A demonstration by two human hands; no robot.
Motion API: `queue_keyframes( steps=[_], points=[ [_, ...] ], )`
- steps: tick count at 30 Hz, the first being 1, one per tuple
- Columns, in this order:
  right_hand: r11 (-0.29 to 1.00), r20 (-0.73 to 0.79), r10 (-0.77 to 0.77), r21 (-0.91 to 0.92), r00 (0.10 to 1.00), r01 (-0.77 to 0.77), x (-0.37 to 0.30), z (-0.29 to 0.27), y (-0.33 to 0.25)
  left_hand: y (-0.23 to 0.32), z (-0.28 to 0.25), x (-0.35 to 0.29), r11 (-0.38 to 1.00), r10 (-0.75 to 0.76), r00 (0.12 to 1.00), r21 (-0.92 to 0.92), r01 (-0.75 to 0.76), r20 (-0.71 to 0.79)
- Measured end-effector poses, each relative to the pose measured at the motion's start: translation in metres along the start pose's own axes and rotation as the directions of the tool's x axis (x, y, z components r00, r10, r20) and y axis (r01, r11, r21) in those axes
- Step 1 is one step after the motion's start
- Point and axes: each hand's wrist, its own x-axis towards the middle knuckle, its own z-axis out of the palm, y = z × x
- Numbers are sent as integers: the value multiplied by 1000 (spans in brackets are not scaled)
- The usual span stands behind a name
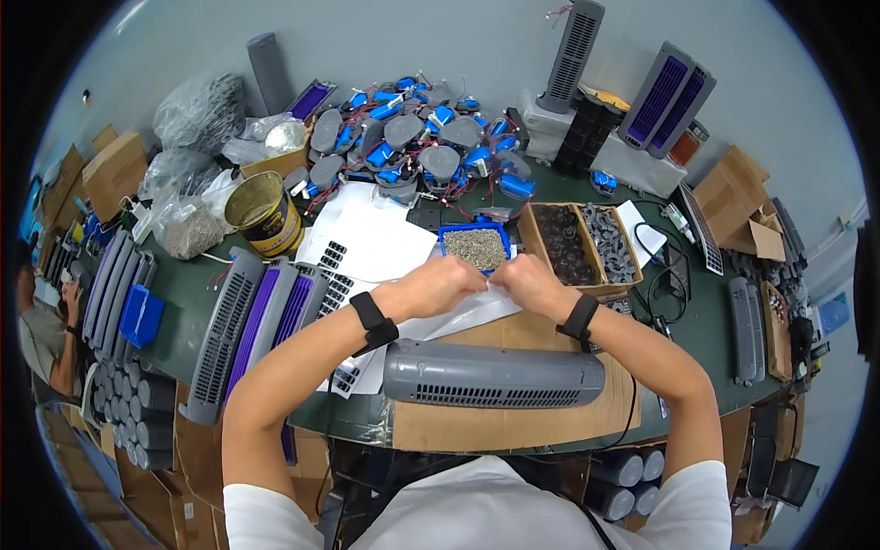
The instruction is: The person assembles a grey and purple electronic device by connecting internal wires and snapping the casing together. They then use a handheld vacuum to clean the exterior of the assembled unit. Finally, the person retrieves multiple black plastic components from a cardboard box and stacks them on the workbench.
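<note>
My left hand (434, 286) and my right hand (533, 284) come close together at the near edge of a blue tray (445, 247) full of small screws (477, 246). The fingers of both hands are closed in a pinch. Anything between the fingertips is too small to make out. Nearer to me, a long grey slotted housing (495, 374) lies crosswise on a flat cardboard sheet (513, 426), touched by neither hand. White paper sheets (367, 234) lie beside and under my left hand.
A wooden box (541, 240) of dark rings and grey clips stands right of the tray. Behind is a heap of grey and blue wired parts (403, 133). Left are a yellow bucket (266, 215) and several slotted housings (223, 321). A black cable (632, 403) crosses the right side.
</note>
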Motion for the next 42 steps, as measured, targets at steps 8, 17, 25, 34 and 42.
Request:
queue_keyframes(
  steps=[8, 17, 25, 34, 42],
  points=[
    [994, 61, -79, -74, 995, 83, -8, 3, -3, -22, 43, 4, 964, 24, 971, 252, -86, 240],
    [997, -44, -57, 57, 997, 59, -10, 5, -6, -13, 42, 3, 918, 48, 983, 380, -113, 175],
    [775, 20, 48, 630, 999, -50, 7, -56, -51, 13, -27, -14, 987, -145, 981, -89, 134, -128],
    [698, 211, -175, 715, 962, -30, 41, -47, -105, 104, -66, -121, 500, -769, 636, -683, 532, -67],
    [751, 202, -206, 660, 958, 22, 50, -24, -115, 137, -15, -169, 247, -888, 457, -889, 386, -49]
  ],
)
